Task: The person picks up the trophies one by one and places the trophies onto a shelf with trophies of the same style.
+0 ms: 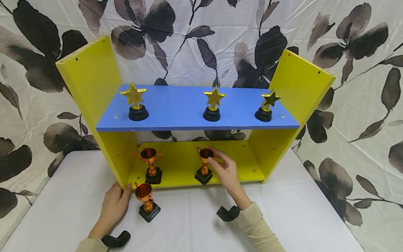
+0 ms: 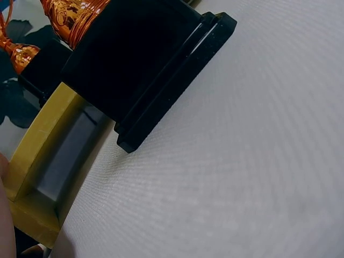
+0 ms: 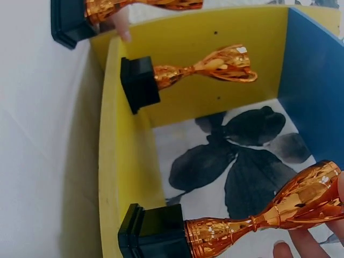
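My right hand (image 1: 227, 171) pinches a copper-coloured trophy cup (image 1: 205, 166) by its bowl, thumb in front. That cup's black base (image 3: 153, 231) stands at the front of the yellow bottom board (image 1: 176, 159). My left hand (image 1: 114, 206) grips the lower left corner of the yellow-and-blue shelf (image 1: 126, 164), its thumb at the front edge and its other fingers mostly hidden. A second trophy cup (image 1: 151, 164) stands at the left of the bottom board. Just right of my left hand, a third trophy cup (image 1: 146, 203) stands on the white table in front of the shelf.
On the blue middle board (image 1: 176, 105) stand a gold star trophy (image 1: 135, 101) at left, another star trophy (image 1: 212, 105) near the centre and a third star trophy (image 1: 266, 105) at right. A white cloth (image 1: 195, 220) covers the table. Flowered fabric (image 1: 195, 45) hangs behind.
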`<move>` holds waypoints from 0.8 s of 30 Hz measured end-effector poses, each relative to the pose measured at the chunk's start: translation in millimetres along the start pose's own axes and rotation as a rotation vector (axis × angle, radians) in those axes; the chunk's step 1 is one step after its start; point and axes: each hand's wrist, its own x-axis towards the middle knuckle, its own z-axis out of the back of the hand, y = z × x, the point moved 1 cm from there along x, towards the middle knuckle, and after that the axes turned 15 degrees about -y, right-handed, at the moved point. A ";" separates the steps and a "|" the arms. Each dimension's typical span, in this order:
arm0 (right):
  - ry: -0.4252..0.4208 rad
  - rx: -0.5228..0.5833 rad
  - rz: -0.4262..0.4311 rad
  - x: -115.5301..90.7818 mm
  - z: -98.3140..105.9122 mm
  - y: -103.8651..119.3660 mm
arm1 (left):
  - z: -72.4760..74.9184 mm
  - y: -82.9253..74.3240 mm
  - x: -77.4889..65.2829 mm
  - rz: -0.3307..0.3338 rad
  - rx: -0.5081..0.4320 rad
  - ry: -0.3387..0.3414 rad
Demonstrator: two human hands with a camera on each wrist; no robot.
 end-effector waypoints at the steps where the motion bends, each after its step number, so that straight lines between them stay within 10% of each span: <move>1: 0.008 0.004 -0.015 0.4 0.5 -0.9 | -0.1 0.1 0.0 0.000 0.001 0.000; 24: 0.105 -0.023 -0.086 6.2 6.6 -41.1 | -0.9 0.6 0.3 -0.002 0.008 -0.007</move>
